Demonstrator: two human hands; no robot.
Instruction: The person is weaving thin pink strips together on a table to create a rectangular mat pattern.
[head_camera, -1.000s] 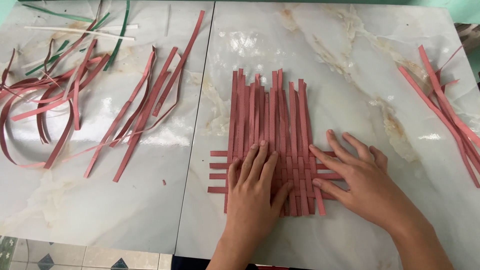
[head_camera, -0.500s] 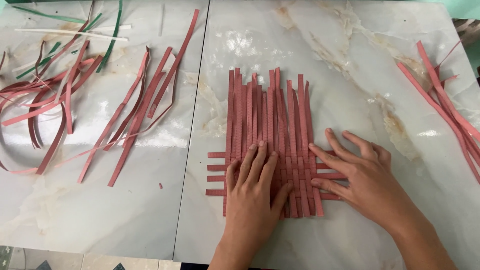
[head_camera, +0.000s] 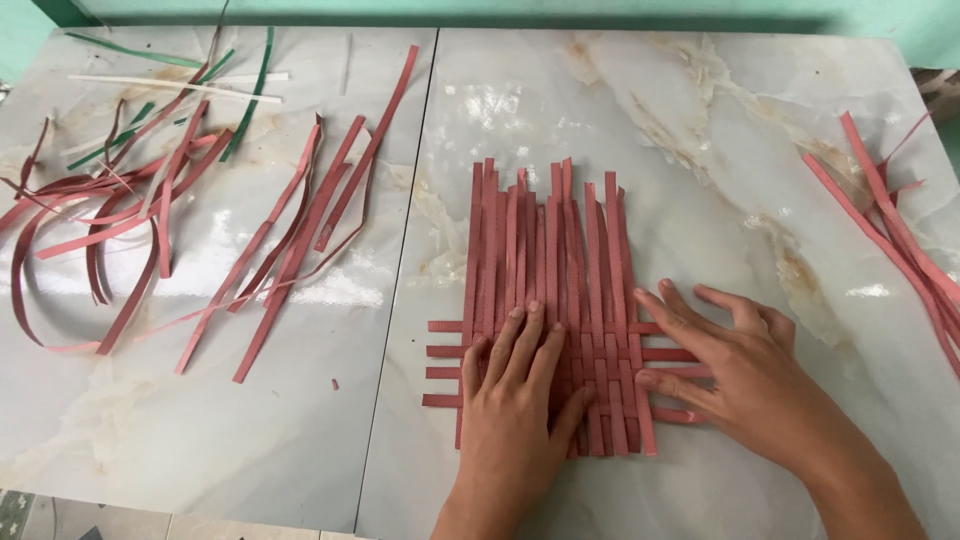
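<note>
A woven mat of pink-red strips (head_camera: 550, 250) lies flat on the marble tabletop (head_camera: 660, 120), with long strips running away from me and several short cross strips woven in at the near end. My left hand (head_camera: 515, 395) rests flat on the lower left part of the weave, fingers spread. My right hand (head_camera: 735, 370) lies flat on the lower right edge, fingertips touching the ends of the cross strips. Neither hand grips anything.
A loose heap of pink-red strips (head_camera: 150, 210) with a few green strips (head_camera: 245, 95) and a white strip (head_camera: 170, 85) lies at the left. More pink-red strips (head_camera: 900, 240) lie at the right edge. A seam (head_camera: 400, 270) splits the tabletop.
The view has shifted slightly; both hands stay pressed flat on the near end of the weave with hardly any movement.
</note>
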